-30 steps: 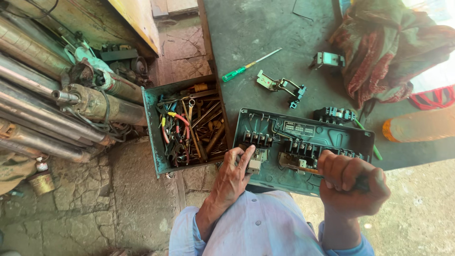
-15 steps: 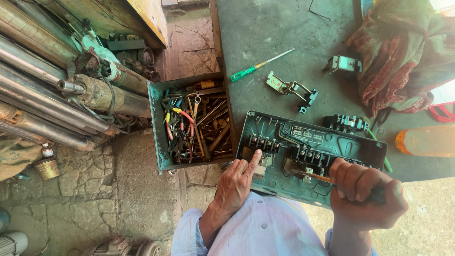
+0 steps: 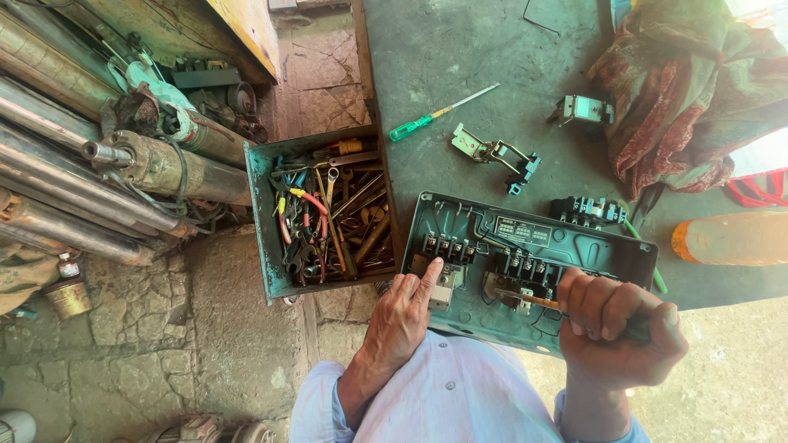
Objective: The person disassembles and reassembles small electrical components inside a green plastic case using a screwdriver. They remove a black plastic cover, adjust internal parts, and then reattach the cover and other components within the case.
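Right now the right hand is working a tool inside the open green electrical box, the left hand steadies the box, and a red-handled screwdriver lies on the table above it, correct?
Not quite. The screwdriver on the table has a green handle, not red, as the head view shows. The rest holds: the right hand grips a tool inside the green box, and the left hand rests on it.

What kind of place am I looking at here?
Probably a small electrical or pump repair workshop: an open toolbox crammed with hand tools, long metal pump bodies stacked on stone paving, and an opened switch box on the bench.
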